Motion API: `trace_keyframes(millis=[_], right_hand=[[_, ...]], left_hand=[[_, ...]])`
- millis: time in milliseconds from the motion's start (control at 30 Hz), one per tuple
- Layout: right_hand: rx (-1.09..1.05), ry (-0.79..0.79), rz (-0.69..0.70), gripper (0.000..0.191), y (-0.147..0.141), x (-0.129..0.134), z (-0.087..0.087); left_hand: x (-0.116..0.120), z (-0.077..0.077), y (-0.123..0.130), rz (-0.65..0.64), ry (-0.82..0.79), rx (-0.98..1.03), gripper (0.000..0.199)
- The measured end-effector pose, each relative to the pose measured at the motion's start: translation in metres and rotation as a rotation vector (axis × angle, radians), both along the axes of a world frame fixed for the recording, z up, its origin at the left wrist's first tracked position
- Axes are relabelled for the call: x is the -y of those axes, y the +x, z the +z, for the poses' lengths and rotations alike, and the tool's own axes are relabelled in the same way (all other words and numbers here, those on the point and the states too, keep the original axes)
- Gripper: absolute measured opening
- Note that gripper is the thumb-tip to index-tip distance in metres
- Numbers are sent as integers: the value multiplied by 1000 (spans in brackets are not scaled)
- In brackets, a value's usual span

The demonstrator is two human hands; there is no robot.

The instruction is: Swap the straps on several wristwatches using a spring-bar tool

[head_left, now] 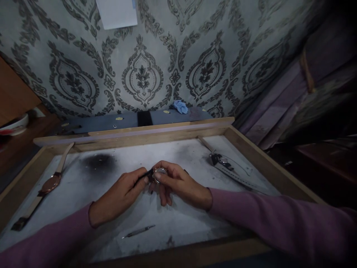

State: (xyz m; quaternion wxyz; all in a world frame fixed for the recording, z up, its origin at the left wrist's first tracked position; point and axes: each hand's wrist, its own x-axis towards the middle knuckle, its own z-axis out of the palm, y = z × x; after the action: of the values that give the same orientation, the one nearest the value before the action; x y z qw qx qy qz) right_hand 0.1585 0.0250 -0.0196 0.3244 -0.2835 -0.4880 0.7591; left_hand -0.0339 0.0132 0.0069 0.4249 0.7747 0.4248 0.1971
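Near the middle of the white-bottomed tray, my right hand grips a round metal watch case, its thumb resting over the face. My left hand pinches a dark strap that meets the left side of the case. Whether the strap is joined to the case cannot be made out. Below the hands a thin metal pointed tool lies on the tray bottom.
A wooden rim surrounds the tray. A large watch with a pale strap lies at the left. More watch parts and straps lie at the right. Behind the rim sits a crumpled blue cloth, before a patterned wall.
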Motion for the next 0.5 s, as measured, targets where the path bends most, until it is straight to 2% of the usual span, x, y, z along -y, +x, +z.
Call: trace_keyframes(millis=[133,500], right_hand=[[6,-4,-33,40,-2,0,-3],[51,-9,-140,35,-5,1,-1]], left_hand=[[0,-2,0,17,-3,8,24],[1,0,2,4,-3,-13,25]])
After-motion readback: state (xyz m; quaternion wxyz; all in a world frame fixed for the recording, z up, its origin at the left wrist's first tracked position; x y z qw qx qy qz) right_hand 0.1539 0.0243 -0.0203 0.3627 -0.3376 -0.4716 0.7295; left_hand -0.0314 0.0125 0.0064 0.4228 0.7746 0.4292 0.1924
